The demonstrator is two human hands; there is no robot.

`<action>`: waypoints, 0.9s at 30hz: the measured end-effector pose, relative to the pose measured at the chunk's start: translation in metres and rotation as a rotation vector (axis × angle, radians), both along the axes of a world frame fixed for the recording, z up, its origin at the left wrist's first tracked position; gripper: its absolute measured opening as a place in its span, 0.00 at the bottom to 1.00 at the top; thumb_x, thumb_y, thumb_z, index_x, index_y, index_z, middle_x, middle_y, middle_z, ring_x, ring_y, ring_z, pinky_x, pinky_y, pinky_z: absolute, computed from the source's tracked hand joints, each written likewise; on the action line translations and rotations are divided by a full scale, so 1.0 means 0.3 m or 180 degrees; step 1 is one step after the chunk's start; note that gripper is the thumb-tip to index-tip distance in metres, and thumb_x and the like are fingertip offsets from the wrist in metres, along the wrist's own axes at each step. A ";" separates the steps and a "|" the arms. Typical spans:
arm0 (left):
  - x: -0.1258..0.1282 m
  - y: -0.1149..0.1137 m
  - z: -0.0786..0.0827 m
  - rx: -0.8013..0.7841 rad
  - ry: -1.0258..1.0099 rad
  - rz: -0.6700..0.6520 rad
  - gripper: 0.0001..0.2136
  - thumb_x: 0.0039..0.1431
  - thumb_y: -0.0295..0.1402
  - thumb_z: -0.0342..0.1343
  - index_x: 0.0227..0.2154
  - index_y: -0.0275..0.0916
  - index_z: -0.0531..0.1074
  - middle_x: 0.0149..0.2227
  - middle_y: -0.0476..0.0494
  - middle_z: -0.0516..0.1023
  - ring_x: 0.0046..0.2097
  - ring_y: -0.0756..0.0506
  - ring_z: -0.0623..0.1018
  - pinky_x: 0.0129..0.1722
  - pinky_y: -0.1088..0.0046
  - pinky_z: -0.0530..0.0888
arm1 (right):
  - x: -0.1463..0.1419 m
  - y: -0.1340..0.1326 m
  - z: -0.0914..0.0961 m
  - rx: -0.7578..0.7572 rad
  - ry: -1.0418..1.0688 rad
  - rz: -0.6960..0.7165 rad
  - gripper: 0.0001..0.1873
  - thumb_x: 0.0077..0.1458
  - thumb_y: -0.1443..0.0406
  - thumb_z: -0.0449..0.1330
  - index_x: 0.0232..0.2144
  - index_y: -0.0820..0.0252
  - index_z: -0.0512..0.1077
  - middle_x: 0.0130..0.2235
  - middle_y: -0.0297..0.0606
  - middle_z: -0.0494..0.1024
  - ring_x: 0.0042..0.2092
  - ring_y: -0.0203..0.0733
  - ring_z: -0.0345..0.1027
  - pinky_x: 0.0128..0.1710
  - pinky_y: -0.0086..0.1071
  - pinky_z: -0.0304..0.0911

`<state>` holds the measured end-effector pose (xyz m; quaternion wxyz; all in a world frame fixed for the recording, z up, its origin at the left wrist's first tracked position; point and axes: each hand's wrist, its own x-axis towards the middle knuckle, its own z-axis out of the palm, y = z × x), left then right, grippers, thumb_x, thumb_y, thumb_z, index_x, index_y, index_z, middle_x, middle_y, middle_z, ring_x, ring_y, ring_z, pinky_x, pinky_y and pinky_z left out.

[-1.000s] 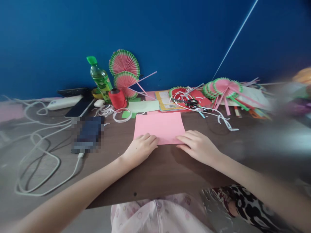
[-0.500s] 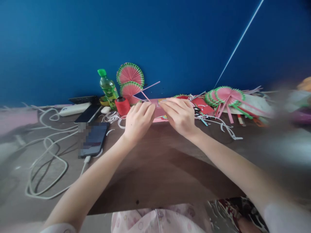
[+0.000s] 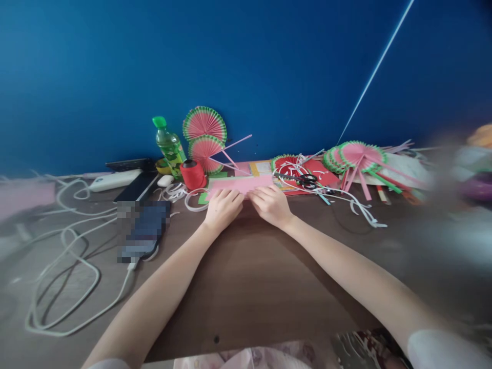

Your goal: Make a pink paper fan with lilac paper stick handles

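Note:
A pink sheet of paper (image 3: 248,184) lies across the far middle of the table, its back edge rising a little over other papers. My left hand (image 3: 225,207) is closed on its near edge left of centre, with the fingers bent over it. Close beside it, my right hand (image 3: 272,206) grips the same edge, fingers held together; the thumbs are hidden underneath. Just behind stand two round pleated paper fans (image 3: 205,125), pink with green rims. Black-handled scissors (image 3: 305,180) rest to the right, among white paper strips.
To the left are a red thread spool (image 3: 192,175), a green-capped bottle (image 3: 169,146), a phone (image 3: 148,230) and a looping white cable (image 3: 61,333). More pleated fans (image 3: 361,154) are piled at the right. A blue wall (image 3: 246,61) backs the brown table (image 3: 238,287).
Both hands have come down and towards me, opening the view of the pink paper behind them. The scissors and a red pleated fan show more fully now. My view has shifted slightly.

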<state>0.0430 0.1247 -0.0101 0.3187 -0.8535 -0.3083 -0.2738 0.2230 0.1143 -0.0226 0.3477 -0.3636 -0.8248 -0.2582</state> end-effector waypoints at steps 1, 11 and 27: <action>-0.004 0.005 0.000 -0.0024 -0.0018 0.0015 0.07 0.58 0.25 0.48 0.28 0.38 0.70 0.29 0.44 0.75 0.32 0.46 0.71 0.32 0.68 0.63 | 0.005 0.003 -0.001 -0.0008 0.0022 -0.0014 0.13 0.60 0.70 0.50 0.37 0.61 0.76 0.37 0.38 0.81 0.41 0.40 0.71 0.38 0.35 0.55; -0.087 0.050 0.008 0.0069 -0.0097 0.0264 0.07 0.56 0.26 0.48 0.25 0.38 0.69 0.27 0.44 0.75 0.32 0.44 0.70 0.32 0.68 0.63 | 0.049 0.021 -0.025 0.0012 0.0342 -0.0130 0.13 0.56 0.73 0.52 0.32 0.61 0.76 0.32 0.36 0.81 0.39 0.38 0.72 0.37 0.34 0.54; -0.073 0.057 0.017 -0.0084 -0.0092 0.0038 0.10 0.60 0.31 0.47 0.41 0.36 0.71 0.36 0.41 0.78 0.38 0.43 0.74 0.37 0.67 0.66 | 0.030 0.015 -0.034 -0.0345 0.0614 -0.0246 0.13 0.57 0.72 0.51 0.33 0.61 0.76 0.33 0.39 0.81 0.37 0.42 0.70 0.36 0.35 0.56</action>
